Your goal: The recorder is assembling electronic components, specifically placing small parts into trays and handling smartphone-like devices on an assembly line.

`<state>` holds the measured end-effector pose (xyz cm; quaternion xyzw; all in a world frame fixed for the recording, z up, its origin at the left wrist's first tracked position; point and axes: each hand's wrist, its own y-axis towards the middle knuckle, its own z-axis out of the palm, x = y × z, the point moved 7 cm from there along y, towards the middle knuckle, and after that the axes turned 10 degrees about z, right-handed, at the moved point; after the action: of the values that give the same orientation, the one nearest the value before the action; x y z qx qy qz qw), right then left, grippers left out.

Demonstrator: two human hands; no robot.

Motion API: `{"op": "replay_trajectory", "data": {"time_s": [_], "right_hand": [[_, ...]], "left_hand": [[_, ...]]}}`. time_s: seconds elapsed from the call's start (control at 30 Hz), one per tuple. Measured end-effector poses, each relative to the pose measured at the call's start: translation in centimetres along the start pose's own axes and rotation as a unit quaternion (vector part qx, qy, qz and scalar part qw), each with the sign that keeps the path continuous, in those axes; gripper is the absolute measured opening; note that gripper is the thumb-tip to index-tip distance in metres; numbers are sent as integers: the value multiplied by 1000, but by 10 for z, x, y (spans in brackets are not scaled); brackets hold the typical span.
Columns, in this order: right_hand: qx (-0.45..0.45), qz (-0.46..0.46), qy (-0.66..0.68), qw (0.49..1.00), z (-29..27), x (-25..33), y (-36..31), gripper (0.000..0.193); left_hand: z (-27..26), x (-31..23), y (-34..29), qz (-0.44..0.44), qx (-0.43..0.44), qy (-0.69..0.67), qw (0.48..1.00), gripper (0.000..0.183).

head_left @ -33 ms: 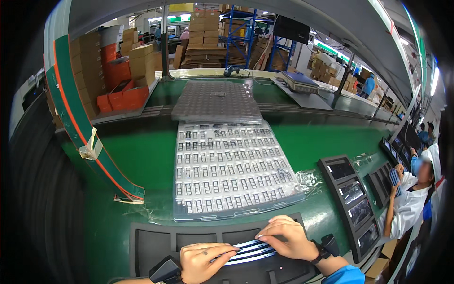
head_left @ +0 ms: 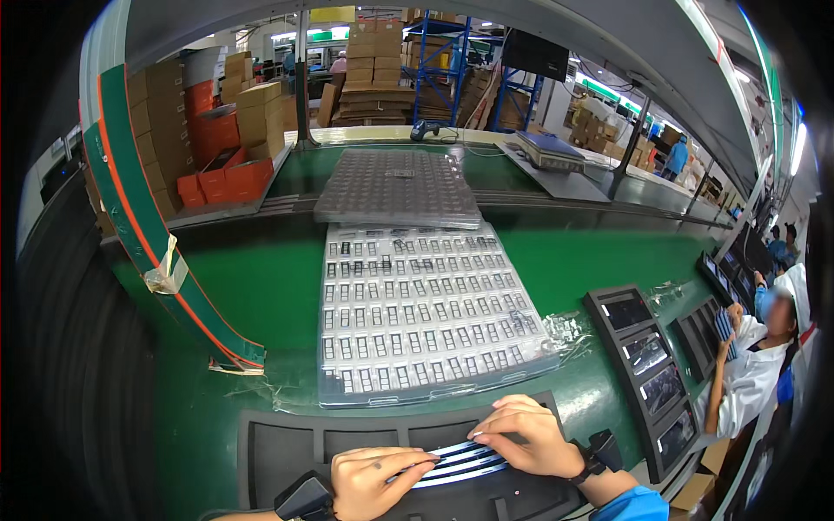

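Observation:
Just above a black compartmented tray [head_left: 360, 443] at the lower edge, both hands hold a small bundle of thin strips [head_left: 469, 462], pale and dark by turns. My left hand [head_left: 372, 483] is closed, thumb and fingers pinching the left end. At the other end my right hand [head_left: 528, 434] pinches with thumb and forefinger; the fingertips partly cover the strips there. A dark device is strapped to each wrist. Beyond the black tray lies a clear plastic tray [head_left: 417, 314] with rows of small dark-framed parts in its pockets.
Stacked empty-looking clear trays [head_left: 395, 187] overlap the far end of the parts tray. On the right stands a black tray [head_left: 638, 360] with dark glossy panels. A co-worker [head_left: 743, 382] there holds a striped bundle. A green post [head_left: 143, 217] rises at left.

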<state>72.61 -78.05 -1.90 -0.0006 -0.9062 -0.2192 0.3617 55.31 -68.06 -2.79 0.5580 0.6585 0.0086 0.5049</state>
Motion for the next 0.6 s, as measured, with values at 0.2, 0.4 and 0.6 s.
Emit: {"op": "replay_trajectory", "data": {"time_s": [0.2,0.4,0.6], "right_hand": [[-14,3,-34,999,-2,-2,-11,10],[-22,-36,-92,995,1,-2,-10,15],[-22,-106,-200,974,-1,6,-21,29]], "left_hand": [[5,-2,6,6,1,-9,1000,9],[2,1,6,8,0,9,1000,10],[2,-1,7,0,14,-9,1000,10]]}}
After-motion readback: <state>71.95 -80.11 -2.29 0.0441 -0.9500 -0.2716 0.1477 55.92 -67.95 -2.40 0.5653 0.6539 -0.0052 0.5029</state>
